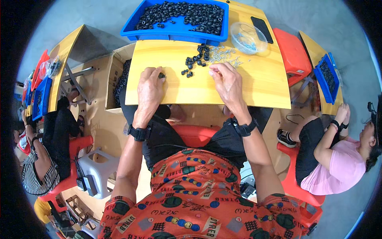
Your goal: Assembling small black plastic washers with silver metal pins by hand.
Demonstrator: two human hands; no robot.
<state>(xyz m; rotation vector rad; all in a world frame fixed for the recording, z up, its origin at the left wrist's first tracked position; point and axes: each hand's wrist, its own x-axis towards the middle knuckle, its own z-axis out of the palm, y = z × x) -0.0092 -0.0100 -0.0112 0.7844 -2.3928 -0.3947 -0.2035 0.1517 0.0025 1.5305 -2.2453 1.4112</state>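
My left hand [149, 88] rests on the yellow table [183, 93], its thumb and fingers closed on a small black plastic part [161, 75]. To its right, my right hand [229, 85] is pinched at thumb and forefinger; whatever lies between those fingertips is too small to make out. Several loose black parts [190, 62] lie between the hands and a little beyond them. Just past the right fingertips spreads a scatter of small clear pieces [222, 53]. A round clear plastic bowl [262, 43] holds more such pieces.
A blue tray [167, 37] heaped with black parts stands at the table's far side. A dark phone-like slab [262, 29] lies beyond the bowl. Red stools [292, 55] flank the table, and a cardboard box [109, 89] stands at left. Other people sit at tables on both sides.
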